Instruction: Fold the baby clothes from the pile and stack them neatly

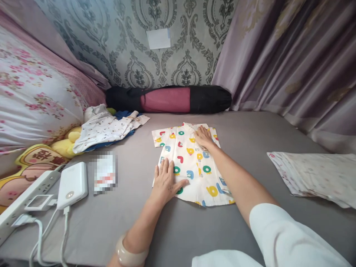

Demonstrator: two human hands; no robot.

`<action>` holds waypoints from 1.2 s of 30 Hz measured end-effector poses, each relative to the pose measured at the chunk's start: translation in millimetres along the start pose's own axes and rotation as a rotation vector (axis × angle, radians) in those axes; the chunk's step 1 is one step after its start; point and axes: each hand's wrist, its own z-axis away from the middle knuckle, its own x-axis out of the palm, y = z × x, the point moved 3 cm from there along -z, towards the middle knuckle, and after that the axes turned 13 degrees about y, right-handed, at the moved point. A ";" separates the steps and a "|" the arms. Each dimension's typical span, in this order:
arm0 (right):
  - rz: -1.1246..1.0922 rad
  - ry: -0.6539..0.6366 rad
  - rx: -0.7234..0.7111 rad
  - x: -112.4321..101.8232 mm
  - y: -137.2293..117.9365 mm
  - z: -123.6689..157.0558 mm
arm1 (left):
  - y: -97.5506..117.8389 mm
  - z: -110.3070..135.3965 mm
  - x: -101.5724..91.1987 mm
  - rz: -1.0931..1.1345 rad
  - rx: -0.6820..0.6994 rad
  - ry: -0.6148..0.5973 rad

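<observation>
A small short-sleeved shirt, white with colourful letter prints, lies spread out on the grey bed sheet. My left hand rests flat on its lower left side, fingers spread and thumb pointing right. Near the collar, my right hand presses on the upper right shoulder area with fingers stretched out. The right forearm passes over the shirt's right edge and hides part of it. Neither hand grips the cloth visibly.
At right lies a folded pale cloth stack. Left are crumpled clothes, yellow plush toys, a white power bank, a power strip with cables, and a blurred packet. A black-and-pink rolled bag lies along the wall.
</observation>
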 end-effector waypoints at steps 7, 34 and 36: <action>0.068 0.001 -0.110 -11.1 23.4 43.5 | 1.5 2.6 -4.8 -0.001 0.009 0.054; -0.065 0.054 -0.435 1.1 -148.5 49.2 | -31.8 -5.0 -28.4 -0.099 -0.351 0.203; -0.081 0.020 -0.453 4.2 -172.2 47.1 | -32.9 -5.5 -27.7 -0.098 -0.357 0.176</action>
